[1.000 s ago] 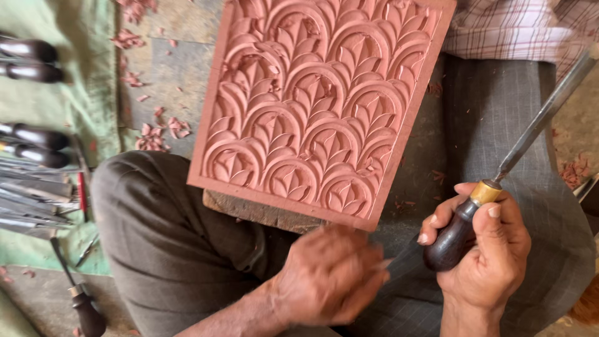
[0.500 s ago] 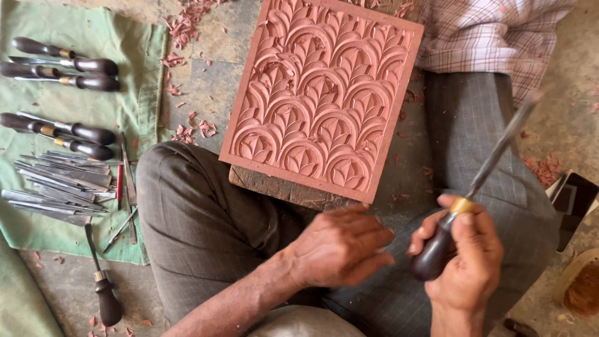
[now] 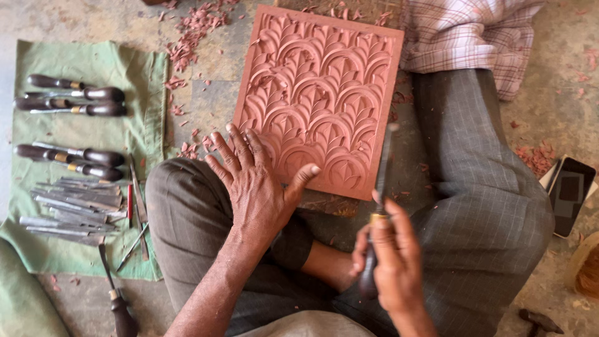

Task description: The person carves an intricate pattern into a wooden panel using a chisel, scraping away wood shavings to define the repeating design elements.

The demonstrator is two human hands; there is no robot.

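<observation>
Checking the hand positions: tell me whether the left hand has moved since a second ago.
Yes. The left hand has moved up onto the carved panel's lower left edge; earlier it was below the panel, apart from it.

Dusty floor (image 3: pixel 561 93); green cloth (image 3: pixel 81 62), red chips (image 3: pixel 187 43), phone (image 3: pixel 571 193).

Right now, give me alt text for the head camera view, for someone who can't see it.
A seated person's left hand rests spread on the lower left corner of a reddish carved panel patterned with arches and leaves, while the right hand grips a dark-handled chisel, blade pointing up. More chisels lie on a green cloth to the left, with reddish chips scattered nearby.
</observation>
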